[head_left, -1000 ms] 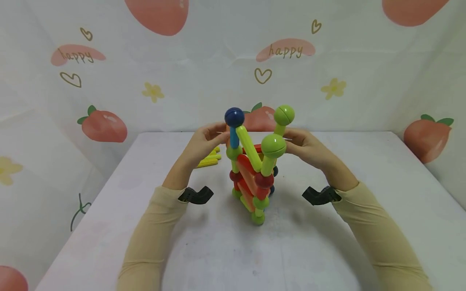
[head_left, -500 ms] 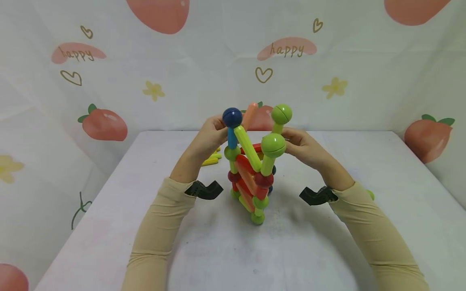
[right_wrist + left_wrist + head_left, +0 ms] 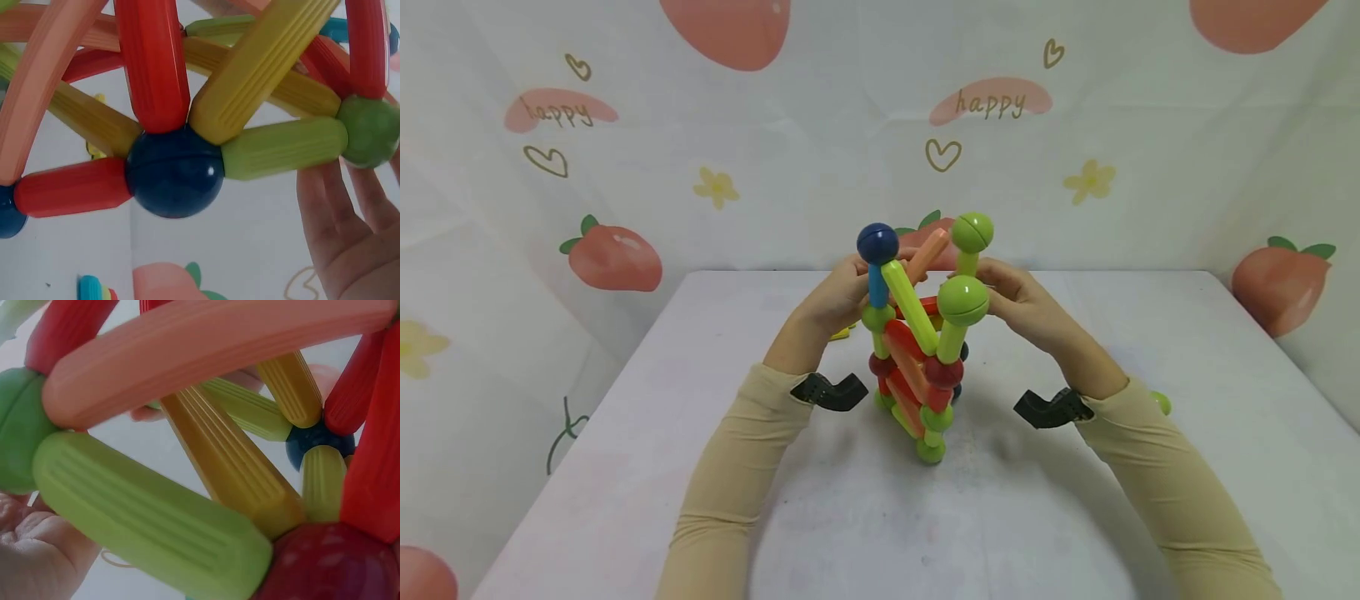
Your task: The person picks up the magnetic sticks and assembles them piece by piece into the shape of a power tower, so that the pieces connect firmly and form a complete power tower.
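A tall frame of magnetic building sticks and balls (image 3: 943, 372) stands upright on the table. My left hand (image 3: 842, 293), partly behind the frame's left side, pinches an orange stick (image 3: 930, 252) that slants up to the right. My right hand (image 3: 1026, 300) grips the far right of the frame, below the upper green ball (image 3: 972, 232). In the right wrist view its fingers (image 3: 337, 206) touch a green ball (image 3: 369, 131) joined to a light green stick. The left wrist view has my left palm (image 3: 47, 550) at lower left, its grip hidden there.
Yellow sticks (image 3: 841, 333) lie on the table (image 3: 1030, 517) behind my left wrist. A loose green ball (image 3: 1161, 402) rests beside the right sleeve. A printed cloth (image 3: 820, 125) hangs behind the table.
My left hand has moved right behind the frame. The orange stick has come into fuller view and tilted to the right. My right hand stays nearly in place.
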`<state>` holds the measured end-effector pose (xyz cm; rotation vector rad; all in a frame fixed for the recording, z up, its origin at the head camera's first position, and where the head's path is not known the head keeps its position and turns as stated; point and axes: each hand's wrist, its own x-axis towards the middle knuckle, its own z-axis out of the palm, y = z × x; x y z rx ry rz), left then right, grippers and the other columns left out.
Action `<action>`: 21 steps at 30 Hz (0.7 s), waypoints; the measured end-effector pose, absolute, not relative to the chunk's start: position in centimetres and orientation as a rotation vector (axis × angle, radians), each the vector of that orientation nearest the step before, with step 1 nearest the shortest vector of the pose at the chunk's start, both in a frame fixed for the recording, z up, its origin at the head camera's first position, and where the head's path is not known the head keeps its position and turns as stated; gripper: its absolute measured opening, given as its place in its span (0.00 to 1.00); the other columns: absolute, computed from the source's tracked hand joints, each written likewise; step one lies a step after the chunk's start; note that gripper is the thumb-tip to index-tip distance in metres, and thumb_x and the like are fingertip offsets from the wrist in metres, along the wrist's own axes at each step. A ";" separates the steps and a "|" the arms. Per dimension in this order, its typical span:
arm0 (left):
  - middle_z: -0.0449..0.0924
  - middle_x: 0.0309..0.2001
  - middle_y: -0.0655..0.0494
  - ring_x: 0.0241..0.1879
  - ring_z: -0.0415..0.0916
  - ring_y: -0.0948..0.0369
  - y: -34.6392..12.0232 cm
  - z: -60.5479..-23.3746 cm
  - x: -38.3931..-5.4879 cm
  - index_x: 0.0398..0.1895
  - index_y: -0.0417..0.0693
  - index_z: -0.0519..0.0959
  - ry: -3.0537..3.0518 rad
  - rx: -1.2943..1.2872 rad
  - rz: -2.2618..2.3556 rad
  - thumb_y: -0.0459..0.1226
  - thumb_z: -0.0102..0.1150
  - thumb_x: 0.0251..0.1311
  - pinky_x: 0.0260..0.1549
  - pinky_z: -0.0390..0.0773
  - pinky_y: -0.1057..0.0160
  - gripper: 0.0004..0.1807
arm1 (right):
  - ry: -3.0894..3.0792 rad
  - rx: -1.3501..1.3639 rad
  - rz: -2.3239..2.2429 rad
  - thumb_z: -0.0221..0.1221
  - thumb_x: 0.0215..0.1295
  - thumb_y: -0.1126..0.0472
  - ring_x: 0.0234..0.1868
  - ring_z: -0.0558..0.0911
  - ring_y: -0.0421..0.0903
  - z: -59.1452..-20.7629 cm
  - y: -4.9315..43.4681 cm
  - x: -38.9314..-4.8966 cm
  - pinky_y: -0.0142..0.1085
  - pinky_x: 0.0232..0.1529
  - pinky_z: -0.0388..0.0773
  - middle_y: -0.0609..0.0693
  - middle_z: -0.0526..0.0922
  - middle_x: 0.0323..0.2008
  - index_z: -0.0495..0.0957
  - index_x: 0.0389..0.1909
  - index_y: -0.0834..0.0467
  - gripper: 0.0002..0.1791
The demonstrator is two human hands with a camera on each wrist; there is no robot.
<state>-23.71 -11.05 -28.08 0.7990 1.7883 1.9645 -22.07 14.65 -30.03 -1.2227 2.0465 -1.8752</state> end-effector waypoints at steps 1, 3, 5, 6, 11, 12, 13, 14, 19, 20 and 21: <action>0.79 0.37 0.62 0.39 0.75 0.66 -11.0 -28.1 -23.7 0.64 0.32 0.60 1.793 0.807 1.954 0.64 0.64 0.33 0.42 0.72 0.67 0.60 | 2.059 -1.213 -1.877 0.49 0.70 0.58 0.41 0.77 0.37 -30.0 14.5 -22.0 0.30 0.43 0.77 0.39 0.78 0.42 0.74 0.50 0.44 0.12; 0.78 0.38 0.61 0.37 0.75 0.66 -10.8 -28.2 -23.7 0.65 0.32 0.58 1.784 0.800 1.953 0.65 0.64 0.34 0.39 0.72 0.68 0.61 | 2.085 -1.185 -1.872 0.48 0.71 0.57 0.40 0.77 0.37 -29.8 14.4 -21.9 0.31 0.42 0.77 0.40 0.78 0.41 0.74 0.49 0.44 0.11; 0.78 0.39 0.61 0.39 0.75 0.66 -10.7 -28.2 -23.7 0.66 0.32 0.57 1.768 0.797 1.958 0.65 0.64 0.34 0.39 0.73 0.69 0.61 | 2.105 -1.158 -1.869 0.47 0.71 0.57 0.40 0.77 0.37 -29.7 14.3 -21.8 0.30 0.42 0.77 0.40 0.77 0.42 0.73 0.49 0.44 0.11; 0.78 0.39 0.60 0.38 0.75 0.65 -10.7 -28.2 -23.7 0.65 0.32 0.58 1.756 0.796 1.959 0.65 0.64 0.34 0.38 0.73 0.69 0.61 | 2.109 -1.147 -1.870 0.47 0.71 0.56 0.40 0.78 0.37 -29.7 14.2 -21.8 0.30 0.42 0.78 0.40 0.77 0.42 0.73 0.49 0.44 0.10; 0.74 0.36 0.58 0.33 0.73 0.65 -10.5 -28.4 -23.8 0.65 0.33 0.59 1.685 0.801 1.964 0.64 0.66 0.34 0.34 0.74 0.70 0.60 | 2.127 -1.114 -1.860 0.48 0.71 0.57 0.41 0.78 0.37 -29.6 14.2 -21.7 0.30 0.43 0.78 0.40 0.78 0.42 0.73 0.48 0.43 0.10; 0.74 0.35 0.58 0.31 0.73 0.65 -10.5 -28.4 -23.8 0.65 0.32 0.58 1.680 0.796 1.964 0.63 0.67 0.33 0.33 0.74 0.71 0.60 | 2.130 -1.111 -1.857 0.48 0.71 0.57 0.41 0.78 0.37 -29.6 14.2 -21.7 0.31 0.43 0.78 0.40 0.78 0.42 0.73 0.48 0.44 0.10; 0.74 0.35 0.58 0.30 0.73 0.65 -10.5 -28.4 -23.8 0.65 0.32 0.58 1.678 0.791 1.963 0.63 0.67 0.33 0.32 0.74 0.71 0.61 | 2.135 -1.108 -1.853 0.48 0.71 0.58 0.41 0.78 0.37 -29.5 14.1 -21.7 0.31 0.43 0.78 0.40 0.78 0.42 0.73 0.48 0.44 0.10; 0.74 0.35 0.58 0.31 0.73 0.65 -10.5 -28.4 -23.9 0.65 0.32 0.58 1.682 0.783 1.961 0.63 0.67 0.33 0.32 0.75 0.71 0.61 | 2.139 -1.105 -1.850 0.48 0.71 0.58 0.41 0.78 0.37 -29.5 14.1 -21.7 0.31 0.43 0.78 0.40 0.78 0.42 0.73 0.48 0.44 0.10; 0.76 0.34 0.60 0.38 0.75 0.65 -11.0 -28.6 -23.7 0.56 0.43 0.70 1.719 0.761 1.980 0.63 0.65 0.36 0.40 0.76 0.70 0.46 | 2.149 -1.101 -1.837 0.48 0.70 0.60 0.42 0.77 0.37 -29.5 14.2 -21.8 0.31 0.45 0.78 0.39 0.77 0.43 0.73 0.48 0.44 0.11; 0.77 0.34 0.61 0.39 0.75 0.65 -11.3 -28.7 -23.6 0.51 0.48 0.73 1.732 0.754 1.987 0.63 0.64 0.37 0.42 0.77 0.70 0.40 | 2.151 -1.102 -1.834 0.48 0.70 0.60 0.43 0.77 0.37 -29.5 14.2 -21.8 0.31 0.45 0.77 0.39 0.77 0.43 0.73 0.48 0.44 0.11; 0.77 0.33 0.62 0.40 0.75 0.66 -11.7 -28.8 -23.5 0.47 0.52 0.75 1.740 0.759 1.993 0.63 0.62 0.39 0.43 0.77 0.70 0.35 | 2.147 -1.106 -1.834 0.48 0.70 0.60 0.43 0.77 0.37 -29.5 14.2 -21.8 0.31 0.45 0.77 0.39 0.77 0.43 0.73 0.48 0.44 0.11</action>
